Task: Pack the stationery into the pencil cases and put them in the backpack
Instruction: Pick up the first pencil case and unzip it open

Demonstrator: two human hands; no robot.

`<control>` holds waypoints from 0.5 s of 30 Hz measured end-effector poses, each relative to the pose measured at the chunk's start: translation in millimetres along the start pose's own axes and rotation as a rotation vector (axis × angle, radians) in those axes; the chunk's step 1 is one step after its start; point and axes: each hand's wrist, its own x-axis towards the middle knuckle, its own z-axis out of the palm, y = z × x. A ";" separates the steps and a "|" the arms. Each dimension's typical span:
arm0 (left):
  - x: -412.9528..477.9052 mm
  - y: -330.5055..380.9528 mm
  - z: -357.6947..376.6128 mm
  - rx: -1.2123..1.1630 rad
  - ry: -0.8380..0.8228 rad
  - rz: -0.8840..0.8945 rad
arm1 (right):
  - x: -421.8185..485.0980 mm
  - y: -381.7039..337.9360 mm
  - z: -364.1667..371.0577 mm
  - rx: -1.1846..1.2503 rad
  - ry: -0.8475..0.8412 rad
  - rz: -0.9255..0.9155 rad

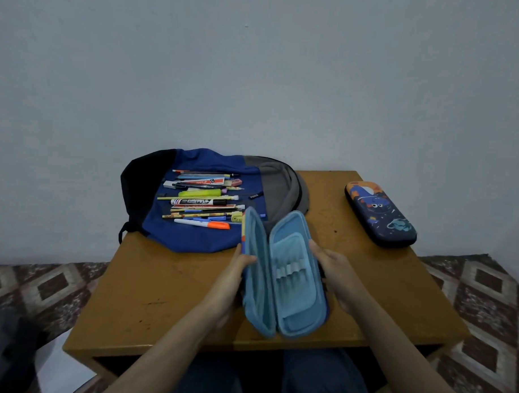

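Brown table [166, 296]: I see the backpack [192, 238] far left with stationery [202, 201] on it; my left hand [238, 272] and right hand [335, 272] grip the open pencil case [288, 273]; second pencil case [379, 213] right.

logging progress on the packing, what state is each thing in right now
blue pencil case, open, held in both hands, loops empty
space-print pencil case, closed, lying on the table
backpack, lying flat on the table
stationery, loose, piled on the backpack
left hand, grips the case's left half
right hand, grips the case's right half
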 end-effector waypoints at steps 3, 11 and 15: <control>6.2 -3.0 -12.2 0.069 0.033 -0.007 | 4.1 3.6 -7.3 -0.107 0.006 0.018; 3.6 -7.7 -29.9 0.522 0.320 0.128 | 14.9 20.1 -30.8 -0.182 0.146 -0.005; 9.8 -2.3 -31.1 0.754 0.254 0.100 | 13.9 17.4 -31.0 -0.180 0.090 -0.086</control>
